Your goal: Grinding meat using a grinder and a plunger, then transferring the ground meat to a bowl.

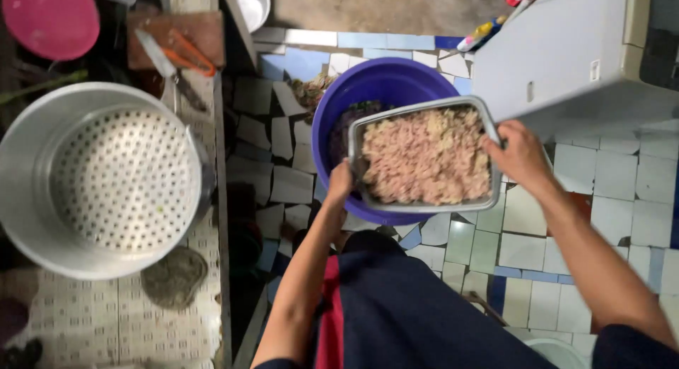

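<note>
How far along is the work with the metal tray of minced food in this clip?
Done: the rectangular metal tray is already full of pale minced food. In hand: left hand and right hand grip its two ends, holding it above the round purple plastic basin. Left: the big perforated metal steamer pot on the counter holds none of the food.

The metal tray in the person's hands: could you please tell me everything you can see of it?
The tray is a rectangular pan of dull grey metal with rounded corners and a rolled rim. It is filled nearly to the rim with pale pinkish-beige chopped food. It is held about level above a purple basin on the tiled floor. The left hand grips its left edge and the right hand its right edge. Whether it touches the basin cannot be told.
</note>
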